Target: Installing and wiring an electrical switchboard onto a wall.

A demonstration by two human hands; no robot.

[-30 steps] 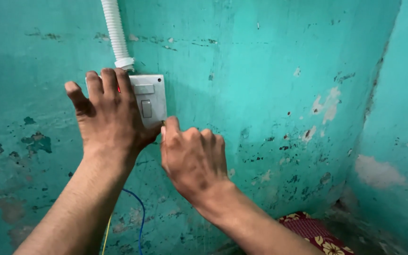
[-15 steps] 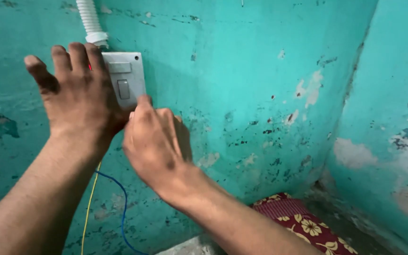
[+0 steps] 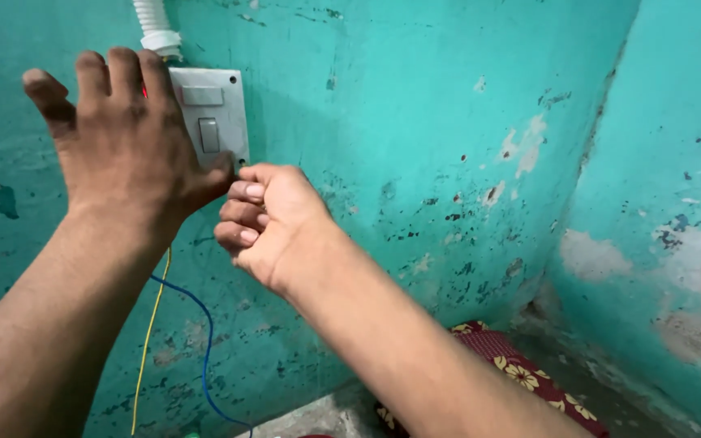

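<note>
Left hand flat, pinning switch box to wall; right hand clenched at its lower corner, probably fastening; contents hidden. Next: steady pressure.

There is one view only, from a camera worn on the person's head. It faces a teal wall from close range, tilted slightly downward, with both forearms reaching in from the bottom edge. The left hand and right hand fill the left half of the frame around a grey switch box. A room corner runs down the right side, and the floor shows at the bottom edge.
</note>
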